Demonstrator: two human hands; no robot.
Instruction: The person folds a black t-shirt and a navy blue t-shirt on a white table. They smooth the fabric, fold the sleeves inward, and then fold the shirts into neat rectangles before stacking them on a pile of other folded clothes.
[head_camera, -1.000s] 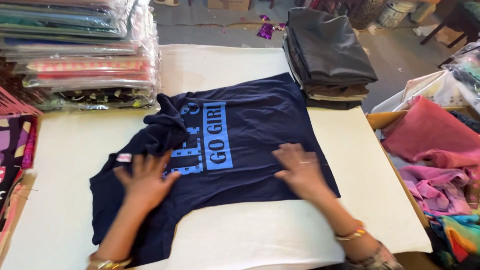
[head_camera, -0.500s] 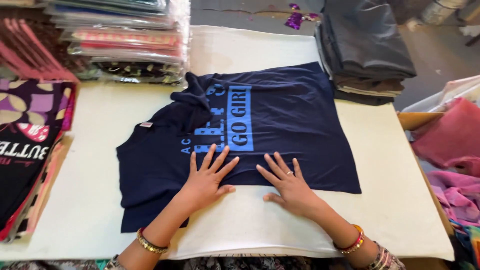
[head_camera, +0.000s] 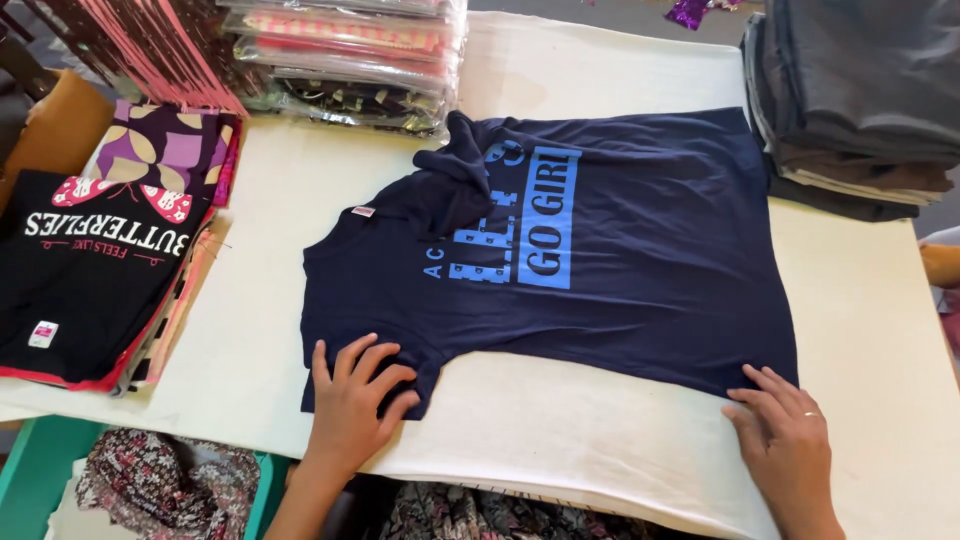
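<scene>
A navy T-shirt (head_camera: 640, 250) with a light blue print lies flat on the white table (head_camera: 570, 430), neck to the left, one sleeve folded over its chest. My left hand (head_camera: 355, 400) rests palm down with fingers spread on the shirt's near sleeve. At the shirt's near hem corner, my right hand (head_camera: 785, 440) presses flat, fingertips on the fabric's edge. Neither hand grips anything.
A stack of dark folded garments (head_camera: 860, 100) stands at the far right. Bagged clothes (head_camera: 350, 60) are piled at the back left. A pile of printed shirts (head_camera: 90, 260), a black one on top, lies at the left. Patterned fabric (head_camera: 170, 485) sits below the table's near edge.
Both hands slid apart from the shirt's middle: the left to the near sleeve, the right to the hem corner. The view shifted left.
</scene>
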